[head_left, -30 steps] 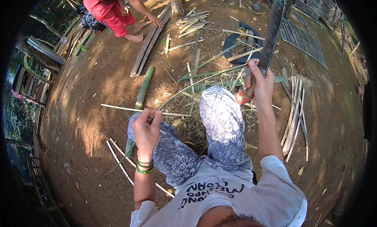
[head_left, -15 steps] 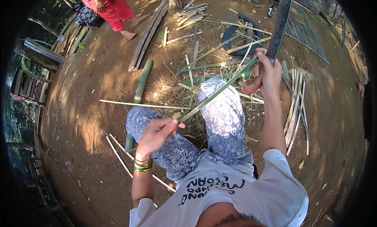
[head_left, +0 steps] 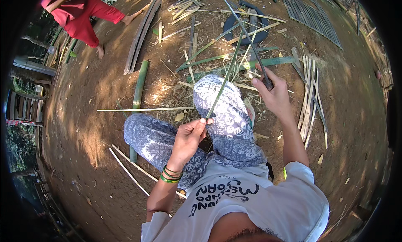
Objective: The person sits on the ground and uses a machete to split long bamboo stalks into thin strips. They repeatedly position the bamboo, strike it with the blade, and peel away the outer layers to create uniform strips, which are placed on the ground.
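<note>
Pinched in the fingers of my left hand (head_left: 187, 142) is one end of a long green bamboo strip (head_left: 224, 83), which slants up and away past my right knee. My right hand (head_left: 274, 95) grips a machete (head_left: 251, 43) around its handle, mostly hidden by the fingers. The blade shows nearly edge-on, a thin dark line pointing far and left. Blade and strip appear apart, with the strip to the left. Beneath them, more green bamboo pieces (head_left: 270, 61) and pale shavings lie on the ground.
A green bamboo pole (head_left: 140, 83) lies beyond my left knee. Pale split strips (head_left: 309, 91) are bunched at right. Farther off are a black ring (head_left: 264, 34), dark planks (head_left: 144, 32), a slatted panel (head_left: 312, 18) and a person in red (head_left: 86, 16).
The machete has turned from broadside to edge-on and tilts leftward. My left hand has shifted right, and the strip stands steeper, its far end free of my right hand. The person in red has moved.
</note>
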Action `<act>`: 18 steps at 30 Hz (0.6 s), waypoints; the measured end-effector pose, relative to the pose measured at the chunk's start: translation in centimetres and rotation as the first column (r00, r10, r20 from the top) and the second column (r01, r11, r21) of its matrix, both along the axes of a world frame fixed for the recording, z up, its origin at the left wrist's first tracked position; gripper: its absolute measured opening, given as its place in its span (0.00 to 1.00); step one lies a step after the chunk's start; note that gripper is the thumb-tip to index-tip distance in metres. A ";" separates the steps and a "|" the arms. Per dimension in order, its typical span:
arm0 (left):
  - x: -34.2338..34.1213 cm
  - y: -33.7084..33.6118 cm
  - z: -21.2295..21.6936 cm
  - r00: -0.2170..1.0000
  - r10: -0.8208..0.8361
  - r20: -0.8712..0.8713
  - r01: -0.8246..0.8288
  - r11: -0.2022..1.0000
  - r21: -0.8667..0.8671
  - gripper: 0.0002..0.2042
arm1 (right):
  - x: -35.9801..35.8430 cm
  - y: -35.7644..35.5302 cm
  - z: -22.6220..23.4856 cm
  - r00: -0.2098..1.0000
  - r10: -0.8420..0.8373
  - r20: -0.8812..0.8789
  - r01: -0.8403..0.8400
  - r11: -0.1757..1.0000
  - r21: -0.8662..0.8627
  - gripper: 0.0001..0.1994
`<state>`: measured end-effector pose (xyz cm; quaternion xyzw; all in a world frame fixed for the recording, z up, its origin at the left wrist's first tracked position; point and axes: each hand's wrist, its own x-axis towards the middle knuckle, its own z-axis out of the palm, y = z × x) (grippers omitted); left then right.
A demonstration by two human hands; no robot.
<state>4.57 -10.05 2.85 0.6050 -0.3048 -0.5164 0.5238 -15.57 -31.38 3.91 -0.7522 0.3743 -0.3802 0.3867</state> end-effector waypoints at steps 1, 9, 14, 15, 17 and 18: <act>0.0 0.0 -0.2 0.999 0.022 -0.024 -0.022 1.000 0.001 0.13 | -0.2 0.4 -0.1 0.999 0.019 -0.036 -0.017 0.999 0.030 0.24; -0.9 -0.5 -0.9 0.990 0.095 -0.101 -0.086 0.993 0.086 0.11 | -1.3 3.0 -1.7 0.962 0.190 -0.196 -0.184 0.982 0.046 0.24; -1.9 -1.2 -0.9 0.991 0.088 -0.104 -0.079 0.993 0.085 0.09 | -1.1 4.5 -3.3 0.895 0.270 -0.355 -0.330 0.936 -0.120 0.26; -2.0 -1.3 -1.0 0.991 0.081 -0.103 -0.073 0.994 0.087 0.09 | -1.0 4.6 -3.7 0.876 0.288 -0.387 -0.362 0.923 -0.133 0.27; -2.4 -1.5 -2.1 0.987 0.105 -0.121 -0.100 0.994 0.047 0.09 | -0.8 4.9 -3.8 0.806 0.291 -0.515 -0.390 0.916 -0.093 0.33; -2.6 -1.6 -2.2 0.987 0.115 -0.112 -0.110 0.993 0.050 0.09 | -0.5 5.3 -3.0 0.783 0.293 -0.549 -0.397 0.915 -0.077 0.33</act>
